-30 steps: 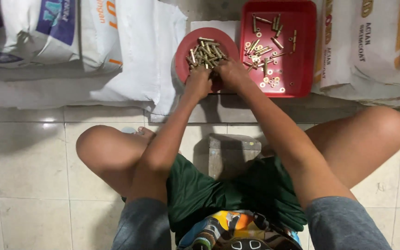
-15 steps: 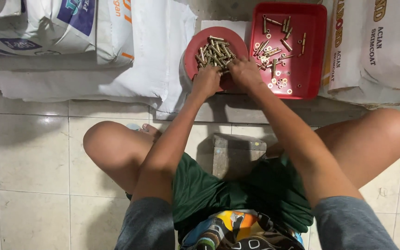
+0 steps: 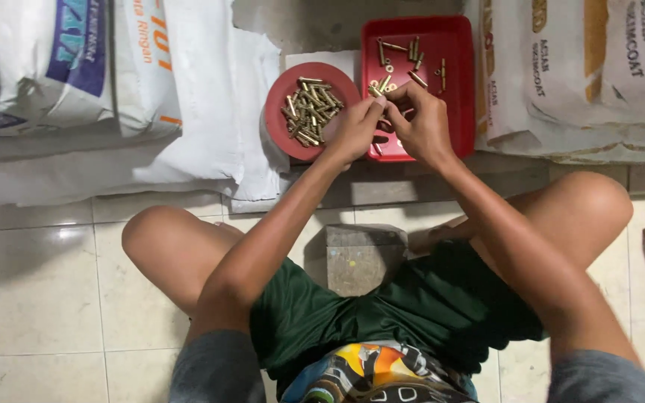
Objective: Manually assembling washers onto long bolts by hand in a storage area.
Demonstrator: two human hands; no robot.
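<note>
- Pinching a small brass piece (image 3: pixel 374 92), the left hand (image 3: pixel 354 128) has thumb and forefinger closed on it, right over the near-left corner of the red rectangular tray (image 3: pixel 460 89).
- Meeting it from the other side, the right hand (image 3: pixel 421 119) has its fingers curled together at the same spot; whether they grip a second piece I cannot tell.
- Loose brass pins and small rings lie scattered in the tray; a heaped pile of brass pins (image 3: pixel 310 110) sits in the round red dish (image 3: pixel 281 127) just beside it.
- Likely slip: so small a piece could twist out of the pinch and drop among the loose ones, or roll off onto the tiled floor (image 3: pixel 39 298).
- A wrist brushing the dish rim could tip the pile.
- White sacks (image 3: pixel 151 89) flank both containers.
</note>
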